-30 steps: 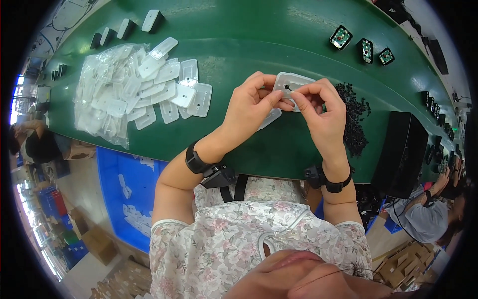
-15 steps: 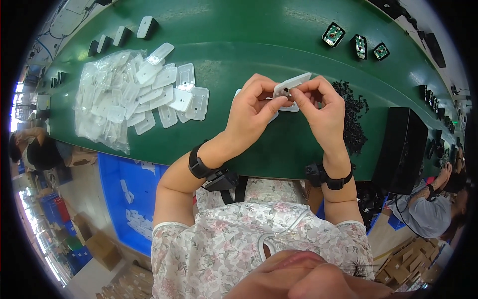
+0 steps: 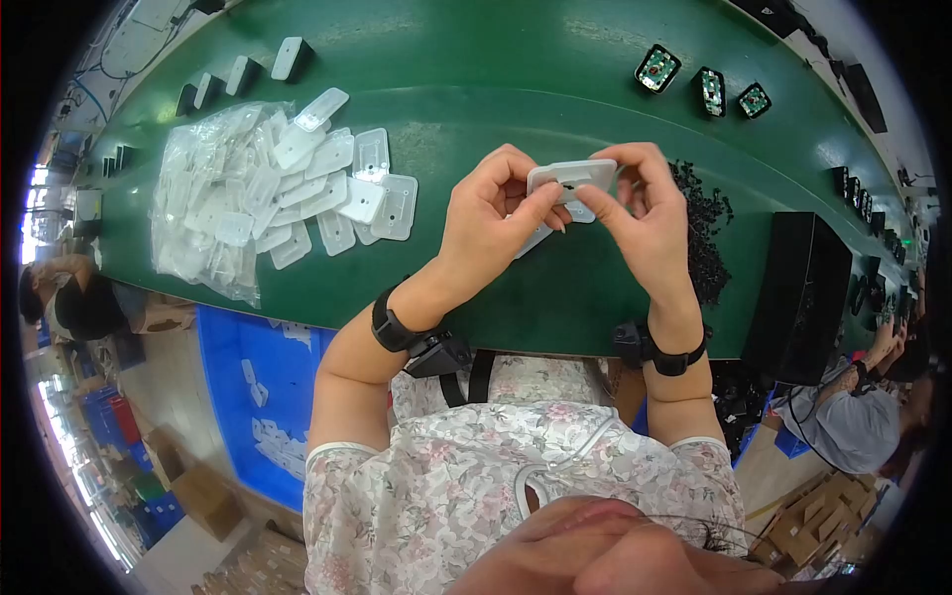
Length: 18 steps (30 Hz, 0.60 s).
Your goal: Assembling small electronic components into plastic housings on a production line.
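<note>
A translucent white plastic cover (image 3: 585, 171) is held up over the green table, its inner face turned toward me. A dark spot shows near its middle. My left hand (image 3: 486, 218) pinches the cover's left end between thumb and fingers. My right hand (image 3: 647, 213) grips its right end, thumb along the near edge and forefinger at the far corner; the other fingers are slightly blurred. Under my hands, more white covers (image 3: 533, 241) lie on the table, partly hidden. Close to my right hand spreads a heap of small black parts (image 3: 702, 238).
A pile of white covers (image 3: 342, 198) spills from a clear plastic bag (image 3: 198, 213) at the left. Black housings with green circuit boards (image 3: 712, 91) stand far right. A black box (image 3: 798, 297) sits at the right edge, a blue bin (image 3: 223, 397) below the table's left side.
The cover has turned from a steep tilt to nearly level, its inner face now more toward me. My right fingers have shifted on its right end. My left hand has barely moved.
</note>
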Available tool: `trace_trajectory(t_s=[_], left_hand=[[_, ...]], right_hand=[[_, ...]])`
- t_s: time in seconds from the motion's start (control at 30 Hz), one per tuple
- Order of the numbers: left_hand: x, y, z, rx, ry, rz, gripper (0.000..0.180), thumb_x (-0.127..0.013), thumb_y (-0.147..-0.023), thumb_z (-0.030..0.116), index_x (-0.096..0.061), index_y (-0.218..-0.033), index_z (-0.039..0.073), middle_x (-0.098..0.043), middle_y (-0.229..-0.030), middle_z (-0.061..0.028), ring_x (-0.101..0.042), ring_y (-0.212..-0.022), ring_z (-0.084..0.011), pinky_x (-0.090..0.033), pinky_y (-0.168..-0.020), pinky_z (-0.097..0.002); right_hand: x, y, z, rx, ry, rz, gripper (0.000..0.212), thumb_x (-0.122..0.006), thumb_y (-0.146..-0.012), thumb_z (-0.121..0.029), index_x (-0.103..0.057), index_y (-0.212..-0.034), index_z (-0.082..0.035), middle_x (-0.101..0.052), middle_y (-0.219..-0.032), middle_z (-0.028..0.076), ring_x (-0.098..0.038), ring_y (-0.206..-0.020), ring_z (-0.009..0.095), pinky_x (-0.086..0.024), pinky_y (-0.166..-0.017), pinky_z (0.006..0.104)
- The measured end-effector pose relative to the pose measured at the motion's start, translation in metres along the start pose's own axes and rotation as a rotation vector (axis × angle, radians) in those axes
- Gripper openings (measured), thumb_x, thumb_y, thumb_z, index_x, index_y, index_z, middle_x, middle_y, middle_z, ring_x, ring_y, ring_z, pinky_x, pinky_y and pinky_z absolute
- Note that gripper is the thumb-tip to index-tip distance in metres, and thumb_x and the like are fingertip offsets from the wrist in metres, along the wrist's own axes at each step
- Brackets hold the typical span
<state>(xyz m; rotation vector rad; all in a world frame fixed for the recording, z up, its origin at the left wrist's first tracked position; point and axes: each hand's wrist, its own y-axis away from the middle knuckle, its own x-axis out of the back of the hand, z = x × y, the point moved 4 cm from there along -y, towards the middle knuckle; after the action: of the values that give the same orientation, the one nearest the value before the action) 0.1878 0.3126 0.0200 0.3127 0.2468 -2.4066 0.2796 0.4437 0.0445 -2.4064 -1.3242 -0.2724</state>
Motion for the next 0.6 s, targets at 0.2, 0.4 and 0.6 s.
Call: trace_trajectory(t_s=[0.2,0.4,0.6], left_hand=[[-0.004,0.003,-0.002,0.038,-0.075,-0.077,0.007,-0.057,-0.086,0.0,-0.051,-0.085,-0.004,-0.052,-0.086,-0.0057,-0.063,-0.07,-0.0139,-0.052,-0.064,-0.0233],[-0.002,0.005,0.003,0.101,-0.069,-0.161,0.007,-0.054,-0.088,0.002,-0.053,-0.088,-0.005,-0.052,-0.085,-0.0057,-0.063,-0.07,-0.0143,-0.052,-0.063,-0.0233],[0.001,0.009,0.025,-0.055,-0.091,-0.155,0.026,-0.045,-0.092,0.003,-0.054,-0.116,-0.004,-0.055,-0.083,-0.0065,-0.065,-0.073,-0.017,-0.051,-0.062,-0.0229]], right_hand=[[-0.002,0.004,0.01,-0.217,-0.123,-0.151,0.018,-0.072,-0.076,-0.009,-0.057,-0.084,-0.003,-0.051,-0.074,-0.005,-0.041,-0.062,0.0,-0.033,-0.053,0.0152],[0.003,0.005,0.008,-0.174,-0.151,-0.197,0.019,-0.072,-0.075,-0.008,-0.055,-0.082,-0.003,-0.052,-0.07,-0.004,-0.045,-0.061,0.0,-0.036,-0.052,0.016],[-0.001,0.004,0.001,-0.135,-0.427,-0.244,0.02,-0.071,-0.076,-0.01,-0.057,-0.087,-0.001,-0.056,-0.074,0.0,-0.049,-0.063,0.004,-0.04,-0.053,0.0176]])
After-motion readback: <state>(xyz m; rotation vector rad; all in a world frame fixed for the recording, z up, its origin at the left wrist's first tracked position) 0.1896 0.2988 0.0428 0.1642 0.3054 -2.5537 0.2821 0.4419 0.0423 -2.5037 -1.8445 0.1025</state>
